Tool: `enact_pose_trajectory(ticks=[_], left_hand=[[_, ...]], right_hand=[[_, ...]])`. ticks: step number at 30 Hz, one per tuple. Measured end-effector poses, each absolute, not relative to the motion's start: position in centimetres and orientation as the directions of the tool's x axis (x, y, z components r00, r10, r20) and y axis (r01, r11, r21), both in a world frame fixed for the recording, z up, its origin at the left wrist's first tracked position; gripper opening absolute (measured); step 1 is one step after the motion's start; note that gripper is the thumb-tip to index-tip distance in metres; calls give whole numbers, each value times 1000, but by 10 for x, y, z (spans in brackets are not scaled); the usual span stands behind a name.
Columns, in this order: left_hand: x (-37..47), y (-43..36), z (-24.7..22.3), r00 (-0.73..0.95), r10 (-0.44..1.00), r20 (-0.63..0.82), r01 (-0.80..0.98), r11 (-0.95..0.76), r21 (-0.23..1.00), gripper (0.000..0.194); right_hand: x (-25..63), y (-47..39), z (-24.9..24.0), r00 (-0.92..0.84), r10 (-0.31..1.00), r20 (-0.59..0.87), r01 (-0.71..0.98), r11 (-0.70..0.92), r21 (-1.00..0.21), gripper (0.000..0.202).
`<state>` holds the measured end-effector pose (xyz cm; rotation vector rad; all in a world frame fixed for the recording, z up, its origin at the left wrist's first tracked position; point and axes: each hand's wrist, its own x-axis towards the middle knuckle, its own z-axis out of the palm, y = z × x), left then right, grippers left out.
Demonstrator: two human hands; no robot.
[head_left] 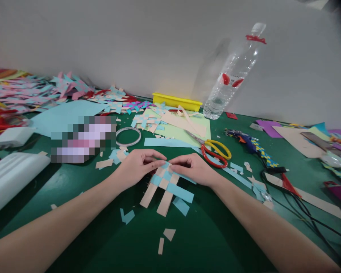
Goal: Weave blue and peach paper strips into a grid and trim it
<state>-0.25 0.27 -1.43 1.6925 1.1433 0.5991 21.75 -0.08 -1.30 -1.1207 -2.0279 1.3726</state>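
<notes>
A piece of woven paper strips, pale peach and light blue in a checker pattern, is held between my two hands above the green table. My left hand pinches its upper left edge with thumb and index finger. On the upper right edge, my right hand grips it the same way. Loose strip ends stick out toward me and to the right. Scissors with one yellow and one red handle lie just beyond my right hand. A roll of tape rests beyond my left hand.
Paper scraps are scattered on the green table. A plastic bottle leans on the wall beside a yellow tray. Black cables run along the right. A white charger and heaps of paper strips lie left.
</notes>
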Motion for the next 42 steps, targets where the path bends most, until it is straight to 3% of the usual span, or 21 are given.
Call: enact_pose_trajectory(ticks=[11, 17, 20, 25, 29, 31, 33, 37, 42], left_hand=[[2, 9, -18, 434, 896, -89, 378, -92, 921, 23], [2, 7, -18, 434, 900, -27, 467, -199, 862, 21], [-3, 4, -14, 398, 907, 139, 574, -364, 733, 24], [-14, 19, 11, 346, 851, 394, 785, -493, 376, 31], [-22, 62, 21, 292, 905, 309, 923, -351, 156, 34], [-26, 89, 15, 218, 942, 257, 964, -249, 96, 46], [-29, 112, 5, 206, 954, 216, 967, -233, 108, 60], [-34, 138, -15, 182, 973, 142, 939, -215, 268, 76], [-39, 143, -18, 225, 960, 168, 937, -261, 235, 49]], right_hand=[[217, 1, -18, -496, 868, -24, 301, 146, -942, 28], [216, -1, -17, -495, 869, 14, 380, 230, -896, 23], [214, -3, -16, -415, 907, 76, 401, 257, -879, 22], [213, -6, -18, -208, 905, 371, 463, 425, -778, 17], [214, -6, -19, -252, 856, 451, 473, 515, -715, 15], [213, -6, -20, -280, 842, 461, 474, 539, -697, 14], [212, -7, -20, -302, 826, 476, 471, 563, -679, 14], [211, -7, -21, -318, 815, 485, 469, 579, -667, 15], [212, -6, -22, -313, 828, 465, 469, 561, -682, 14]])
